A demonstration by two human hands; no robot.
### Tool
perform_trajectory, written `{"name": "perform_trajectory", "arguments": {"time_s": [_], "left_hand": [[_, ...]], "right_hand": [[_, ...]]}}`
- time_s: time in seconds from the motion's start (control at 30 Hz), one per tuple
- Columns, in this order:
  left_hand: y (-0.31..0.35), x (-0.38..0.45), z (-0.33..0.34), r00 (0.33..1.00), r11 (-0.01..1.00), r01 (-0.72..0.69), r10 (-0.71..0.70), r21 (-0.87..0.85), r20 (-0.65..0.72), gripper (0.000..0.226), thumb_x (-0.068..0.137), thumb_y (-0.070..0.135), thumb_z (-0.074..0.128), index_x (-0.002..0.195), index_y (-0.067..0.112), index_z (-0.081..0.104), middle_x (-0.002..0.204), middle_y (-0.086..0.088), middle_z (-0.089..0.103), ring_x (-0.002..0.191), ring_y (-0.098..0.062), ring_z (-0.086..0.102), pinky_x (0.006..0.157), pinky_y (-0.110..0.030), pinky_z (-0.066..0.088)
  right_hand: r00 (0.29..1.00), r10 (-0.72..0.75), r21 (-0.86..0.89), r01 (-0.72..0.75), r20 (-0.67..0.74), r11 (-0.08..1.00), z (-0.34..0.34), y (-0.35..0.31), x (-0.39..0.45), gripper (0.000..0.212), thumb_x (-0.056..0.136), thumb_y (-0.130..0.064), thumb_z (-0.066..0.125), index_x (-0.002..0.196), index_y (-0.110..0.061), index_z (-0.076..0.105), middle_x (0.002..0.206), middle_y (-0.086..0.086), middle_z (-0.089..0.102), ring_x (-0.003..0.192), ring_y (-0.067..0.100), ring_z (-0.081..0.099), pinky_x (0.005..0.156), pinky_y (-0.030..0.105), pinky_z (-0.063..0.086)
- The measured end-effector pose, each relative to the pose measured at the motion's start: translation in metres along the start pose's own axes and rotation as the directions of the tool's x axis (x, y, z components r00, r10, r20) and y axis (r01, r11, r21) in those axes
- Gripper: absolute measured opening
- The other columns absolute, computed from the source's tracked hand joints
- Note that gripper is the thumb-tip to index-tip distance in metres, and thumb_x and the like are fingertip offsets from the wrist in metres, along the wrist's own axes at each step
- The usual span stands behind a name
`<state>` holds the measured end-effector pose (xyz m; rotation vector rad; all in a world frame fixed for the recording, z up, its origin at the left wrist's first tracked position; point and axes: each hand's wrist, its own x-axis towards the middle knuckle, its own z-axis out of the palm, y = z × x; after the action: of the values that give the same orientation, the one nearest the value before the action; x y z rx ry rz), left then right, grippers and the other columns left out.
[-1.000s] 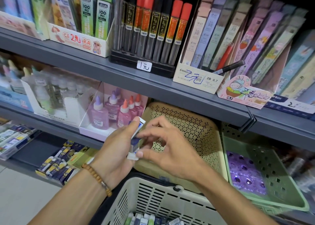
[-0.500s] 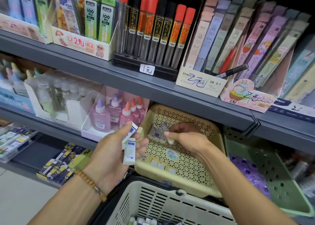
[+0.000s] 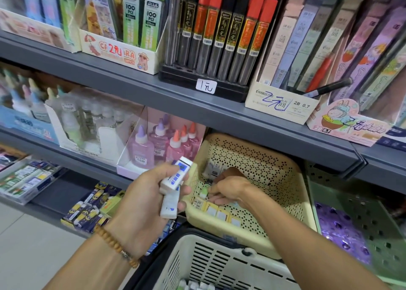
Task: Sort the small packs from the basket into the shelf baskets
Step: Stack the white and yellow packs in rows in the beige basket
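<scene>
My left hand (image 3: 146, 199) holds two small white-and-blue packs (image 3: 174, 180) in front of the shelf. My right hand (image 3: 229, 187) is down inside the cream perforated shelf basket (image 3: 259, 157), its fingers closed on a small green-and-white pack (image 3: 204, 192). A row of yellow-and-white packs (image 3: 216, 209) lies along the basket's front wall, and a few grey packs (image 3: 214, 167) stand at its back left. The white slatted carry basket (image 3: 211, 259) sits below, with several packs (image 3: 195, 285) in its bottom.
A green shelf basket (image 3: 373, 219) with purple packs (image 3: 338, 230) stands to the right. Pink glue bottles (image 3: 162, 144) in a carton sit left of the cream basket. The grey shelf edge (image 3: 241, 120) overhangs both baskets. Blue-and-yellow packs (image 3: 87, 212) lie lower left.
My right hand took one pack from my left hand, reached into the cream basket and has lowered toward its front row. My left hand stayed beside the basket holding the others.
</scene>
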<state>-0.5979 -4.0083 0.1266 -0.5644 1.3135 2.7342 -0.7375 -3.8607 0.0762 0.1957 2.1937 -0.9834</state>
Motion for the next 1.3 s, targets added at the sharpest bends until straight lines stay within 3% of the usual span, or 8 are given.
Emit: {"name": "perform_trajectory", "arguments": {"time_s": [0.13, 0.2, 0.3, 0.43, 0.57, 0.77, 1.07, 1.3], "left_hand": [[-0.002, -0.001, -0.004, 0.997, 0.996, -0.045, 0.04, 0.073, 0.073, 0.029, 0.083, 0.008, 0.06, 0.111, 0.004, 0.064, 0.077, -0.008, 0.058, 0.061, -0.013, 0.054, 0.042, -0.021, 0.04], [-0.003, 0.001, -0.006, 0.996, 0.993, -0.065, 0.059, 0.094, 0.064, 0.039, 0.08, 0.008, 0.063, 0.119, 0.006, 0.061, 0.076, -0.01, 0.059, 0.061, -0.014, 0.053, 0.043, -0.022, 0.04], [-0.004, 0.003, -0.005, 0.993, 0.987, -0.105, 0.096, 0.12, 0.075, 0.034, 0.087, 0.004, 0.059, 0.12, 0.004, 0.062, 0.078, -0.012, 0.059, 0.06, -0.013, 0.052, 0.044, -0.021, 0.04], [-0.009, -0.001, 0.006, 0.983, 0.97, -0.162, 0.143, 0.182, 0.113, 0.021, 0.09, 0.006, 0.059, 0.103, 0.014, 0.073, 0.08, -0.011, 0.063, 0.06, -0.011, 0.055, 0.044, -0.022, 0.041], [-0.011, 0.002, 0.012, 0.991, 0.988, -0.132, 0.134, 0.077, -0.028, 0.029, 0.093, 0.006, 0.051, 0.121, 0.003, 0.06, 0.081, -0.01, 0.063, 0.065, -0.018, 0.06, 0.044, -0.026, 0.042], [-0.008, 0.007, 0.017, 0.985, 0.983, -0.168, 0.165, -0.078, -0.042, 0.021, 0.096, -0.004, 0.043, 0.108, 0.009, 0.056, 0.081, -0.005, 0.062, 0.076, -0.02, 0.068, 0.051, -0.025, 0.054], [-0.008, 0.017, 0.01, 0.982, 0.95, -0.186, 0.185, -0.251, -0.026, 0.028, 0.093, -0.007, 0.044, 0.116, 0.006, 0.053, 0.099, -0.007, 0.058, 0.103, -0.024, 0.068, 0.078, -0.034, 0.055], [-0.01, 0.017, 0.018, 0.972, 0.893, -0.231, 0.23, -0.386, -0.05, 0.028, 0.093, -0.008, 0.043, 0.108, 0.012, 0.056, 0.093, -0.004, 0.055, 0.091, -0.022, 0.065, 0.088, -0.038, 0.052]], "right_hand": [[0.964, -0.247, -0.094, 0.238, -0.097, 0.967, 0.002, -0.004, -0.015, 0.019, 0.097, -0.026, 0.059, 0.082, -0.018, 0.066, 0.089, 0.006, 0.076, 0.074, 0.012, 0.07, 0.073, 0.025, 0.057], [0.905, -0.4, 0.163, 0.42, -0.143, 0.893, -0.003, -0.005, -0.03, 0.025, 0.095, -0.033, 0.06, 0.085, -0.013, 0.071, 0.077, 0.005, 0.074, 0.06, 0.011, 0.066, 0.055, 0.022, 0.051], [0.827, -0.555, 0.482, 0.452, 0.09, 0.751, -0.004, -0.008, -0.059, 0.027, 0.089, -0.037, 0.066, 0.088, -0.011, 0.074, 0.08, 0.01, 0.071, 0.061, 0.014, 0.063, 0.051, 0.02, 0.049], [0.787, -0.597, 0.524, 0.445, 0.158, 0.726, 0.003, -0.009, -0.07, 0.006, 0.086, -0.009, 0.071, 0.091, -0.007, 0.075, 0.078, 0.011, 0.07, 0.059, 0.012, 0.06, 0.051, 0.018, 0.05], [0.861, -0.504, 0.593, 0.439, -0.064, 0.675, -0.021, 0.0, -0.06, 0.006, 0.076, -0.008, 0.076, 0.081, -0.008, 0.079, 0.076, 0.015, 0.072, 0.053, 0.013, 0.059, 0.048, 0.02, 0.05], [0.936, -0.156, 0.113, 0.2, -0.314, 0.973, -0.057, 0.03, -0.012, 0.008, 0.09, -0.012, 0.067, 0.095, -0.007, 0.072, 0.081, 0.01, 0.074, 0.062, 0.014, 0.067, 0.061, 0.025, 0.058], [0.858, -0.267, -0.093, 0.252, -0.438, 0.963, -0.051, 0.025, 0.0, 0.016, 0.094, -0.015, 0.057, 0.083, -0.016, 0.069, 0.092, 0.011, 0.074, 0.087, 0.025, 0.072, 0.085, 0.041, 0.058], [0.802, -0.597, 0.047, 0.598, -0.03, 0.8, -0.01, 0.005, -0.09, 0.03, 0.079, -0.052, 0.071, 0.083, -0.023, 0.076, 0.083, 0.002, 0.075, 0.071, 0.01, 0.067, 0.062, 0.022, 0.052]]}}
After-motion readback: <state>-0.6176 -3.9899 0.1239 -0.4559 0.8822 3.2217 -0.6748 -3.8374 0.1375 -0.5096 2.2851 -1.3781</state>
